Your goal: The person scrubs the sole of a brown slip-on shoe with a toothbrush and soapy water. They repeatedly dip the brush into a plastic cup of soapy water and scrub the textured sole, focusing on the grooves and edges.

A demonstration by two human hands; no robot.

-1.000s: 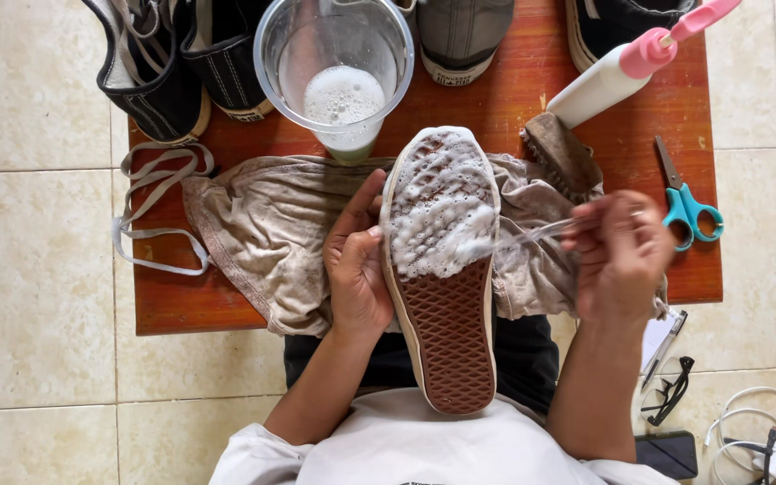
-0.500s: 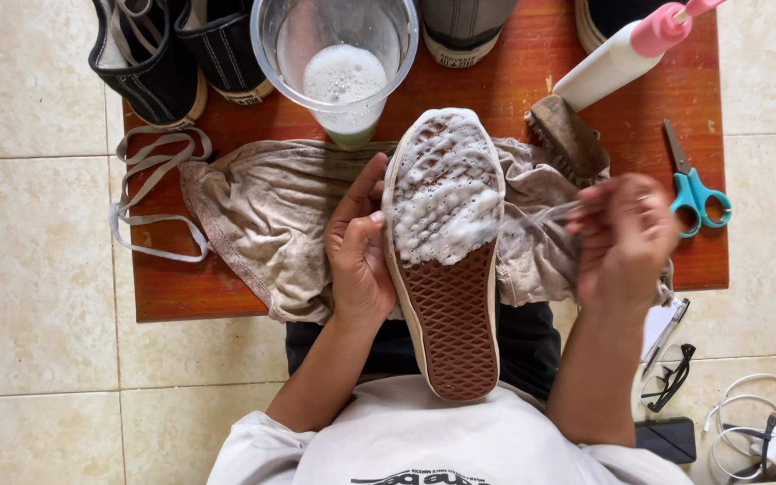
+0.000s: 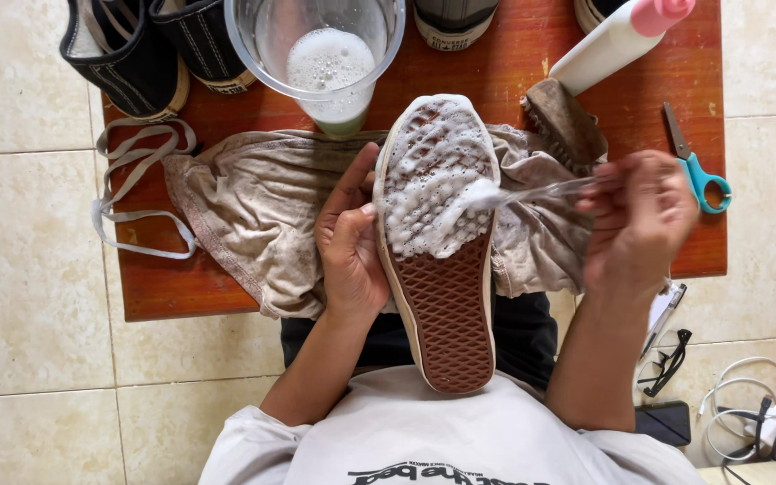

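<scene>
The foam now covers more of the shoe (image 3: 442, 242) sole than a second ago: it reaches from the toe down to about the middle, while the heel half shows bare brown waffle tread. The brush head has moved from the right edge of the sole to a point near its centre, so the scrubbing is advancing across the front half.

The left hand (image 3: 349, 242) is closed around the left edge of the shoe, thumb up along the rim, holding the sole face-up over the cloth (image 3: 253, 207) on the table (image 3: 181, 296). The right hand (image 3: 635, 220) is curled shut on the handle of a clear toothbrush (image 3: 532, 191); the bristle end rests in the foam. This hand is motion-blurred.

Beyond the toe stands a clear cup (image 3: 321, 54) with foamy liquid. A wooden brush (image 3: 568, 121), a bottle (image 3: 617, 40) and scissors (image 3: 693, 166) lie to the right.
</scene>
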